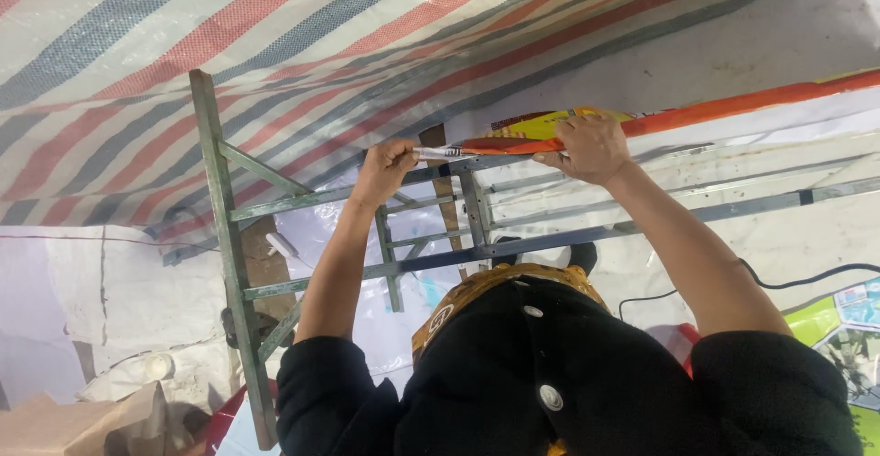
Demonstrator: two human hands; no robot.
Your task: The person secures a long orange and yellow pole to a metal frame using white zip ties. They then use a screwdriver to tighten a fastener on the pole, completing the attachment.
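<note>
Sideways, banner roll (660, 124) pointing right

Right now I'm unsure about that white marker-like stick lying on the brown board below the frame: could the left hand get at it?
Probably not directly: the left hand grips a rolled sheet above the metal frame, whose bars lie between it and the white stick.
</note>
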